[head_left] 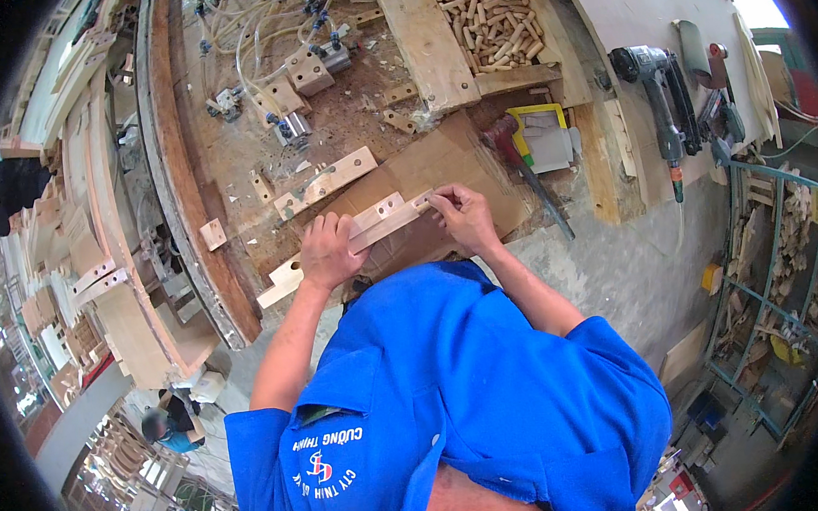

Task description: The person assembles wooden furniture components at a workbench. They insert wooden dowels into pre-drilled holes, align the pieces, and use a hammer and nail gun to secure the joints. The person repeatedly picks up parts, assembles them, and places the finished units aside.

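My left hand (329, 251) is closed around a pale wooden strip (391, 222) lying slantwise over flat brown cardboard (474, 164). From beneath that hand a notched wooden piece (283, 279) with a hole juts out toward the lower left; whether it is joined to the strip I cannot tell. At the strip's far right end, my right hand (464, 219) has its thumb and fingers pinched together, and what sits between the fingertips is too small to make out. Just beyond lies a separate wooden bar (327, 183) with holes, touched by neither hand.
Many wooden dowels (494, 24) fill a wooden box at the back. Right of the cardboard lies a red-headed hammer (527, 171) beside a yellow-edged holder (543, 137). Metal clamps with hoses (300, 81) stand back left. A nail gun (655, 104) rests far right. Another person (170, 425) is at lower left.
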A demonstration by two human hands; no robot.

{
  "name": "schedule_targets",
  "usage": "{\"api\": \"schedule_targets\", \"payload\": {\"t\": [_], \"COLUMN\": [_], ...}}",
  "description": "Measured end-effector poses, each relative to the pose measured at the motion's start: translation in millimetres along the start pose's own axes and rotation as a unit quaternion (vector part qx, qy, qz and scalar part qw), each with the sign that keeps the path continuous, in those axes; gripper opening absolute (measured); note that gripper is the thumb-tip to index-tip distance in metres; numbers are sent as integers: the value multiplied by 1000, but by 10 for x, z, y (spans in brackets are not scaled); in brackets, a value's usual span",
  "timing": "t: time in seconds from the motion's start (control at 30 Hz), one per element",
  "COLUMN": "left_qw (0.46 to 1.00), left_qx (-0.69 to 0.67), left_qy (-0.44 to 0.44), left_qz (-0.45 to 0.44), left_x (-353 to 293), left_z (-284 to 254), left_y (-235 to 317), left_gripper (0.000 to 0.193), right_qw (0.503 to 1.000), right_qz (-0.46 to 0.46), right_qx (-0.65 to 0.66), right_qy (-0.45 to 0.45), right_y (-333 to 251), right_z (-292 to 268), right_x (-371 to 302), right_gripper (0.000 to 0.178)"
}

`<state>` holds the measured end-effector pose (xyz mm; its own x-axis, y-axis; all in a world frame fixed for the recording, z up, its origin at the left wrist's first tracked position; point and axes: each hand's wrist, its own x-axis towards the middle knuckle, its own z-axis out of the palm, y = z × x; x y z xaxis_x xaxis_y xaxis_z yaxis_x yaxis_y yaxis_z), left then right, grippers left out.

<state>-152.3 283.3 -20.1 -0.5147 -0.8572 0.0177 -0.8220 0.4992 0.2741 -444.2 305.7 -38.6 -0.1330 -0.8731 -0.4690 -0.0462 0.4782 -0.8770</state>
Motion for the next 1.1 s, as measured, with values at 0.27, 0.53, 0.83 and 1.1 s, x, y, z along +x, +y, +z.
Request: {"api": "schedule_targets", "payload": {"t": [0.27,0.53,0.83,1.1], "left_qw": [1000,1000,998,999], "left_qx": [-3,-12,-15,-21], "left_qy": [-12,-27,-52,-43], "left_qz": [-15,-9,-44,-20], "left_x": [-49,11,-32,137], "left_z": [-13,-95,-174,-169], "left_y": [9,29,41,-25], "left_gripper": [54,49,54,58], "right_qw": [917,926,923,774], "right_qz": [-268,-110,-261,-291], "right_qx": [-295,-359,-281,-545], "right_qy": [-2,-45,-39,139], "right_y": [-166,-326,-2362,-3454], "right_z": [-2,67,-458,-732], "right_x": [29,112,2048,4210], "right_gripper": [20,31,20,35]}}
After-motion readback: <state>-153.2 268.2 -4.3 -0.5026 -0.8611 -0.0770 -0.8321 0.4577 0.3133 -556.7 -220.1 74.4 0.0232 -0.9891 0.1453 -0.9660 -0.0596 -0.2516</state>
